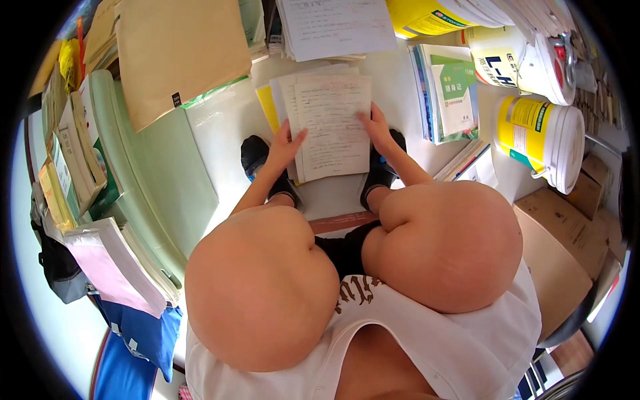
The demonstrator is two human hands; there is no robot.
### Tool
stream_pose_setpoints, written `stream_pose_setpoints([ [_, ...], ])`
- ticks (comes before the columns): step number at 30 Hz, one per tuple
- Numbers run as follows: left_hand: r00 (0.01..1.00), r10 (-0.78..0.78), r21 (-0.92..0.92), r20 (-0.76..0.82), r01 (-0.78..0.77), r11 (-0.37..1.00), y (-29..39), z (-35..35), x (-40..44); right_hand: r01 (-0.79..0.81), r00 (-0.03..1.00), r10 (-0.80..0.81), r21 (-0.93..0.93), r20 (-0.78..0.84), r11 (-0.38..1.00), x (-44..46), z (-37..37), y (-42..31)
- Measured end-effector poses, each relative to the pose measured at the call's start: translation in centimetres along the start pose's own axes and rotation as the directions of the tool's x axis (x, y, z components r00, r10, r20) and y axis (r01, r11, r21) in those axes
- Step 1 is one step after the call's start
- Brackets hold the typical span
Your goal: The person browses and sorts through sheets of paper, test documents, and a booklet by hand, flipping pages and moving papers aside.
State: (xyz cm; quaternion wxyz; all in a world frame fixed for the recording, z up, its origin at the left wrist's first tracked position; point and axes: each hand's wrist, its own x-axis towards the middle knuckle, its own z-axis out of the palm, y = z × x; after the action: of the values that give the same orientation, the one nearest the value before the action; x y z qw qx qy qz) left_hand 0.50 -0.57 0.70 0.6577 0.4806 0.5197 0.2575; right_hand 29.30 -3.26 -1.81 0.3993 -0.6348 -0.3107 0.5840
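Note:
A stack of handwritten sheets (333, 127) stands between my two hands, above the floor and between my feet. My left hand (287, 145) is at the stack's left edge, thumb apart from the fingers, with the edge of the papers beside it. At the right edge, my right hand (377, 130) has its thumb on the front sheet and its fingers along the side. A yellow sheet (267, 107) sticks out behind the papers at the left. Above them lies another pile of written paper (337, 27).
Green booklets (455, 93) lie to the right, near yellow and white buckets (540, 140). A large brown envelope (180, 53) is at the upper left. Books (120, 260) line the left side. Cardboard boxes (560, 227) stand at the right. My bent knees are in front.

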Motion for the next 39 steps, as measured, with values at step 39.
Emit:
stream_pose_setpoints([
  [39,0.877,0.472,0.632,-0.086,-0.318,0.707,26.7,-1.8,19.5,0.48,0.554,-0.827,-0.847,0.091,0.229,17.2,0.6,-29.3],
])
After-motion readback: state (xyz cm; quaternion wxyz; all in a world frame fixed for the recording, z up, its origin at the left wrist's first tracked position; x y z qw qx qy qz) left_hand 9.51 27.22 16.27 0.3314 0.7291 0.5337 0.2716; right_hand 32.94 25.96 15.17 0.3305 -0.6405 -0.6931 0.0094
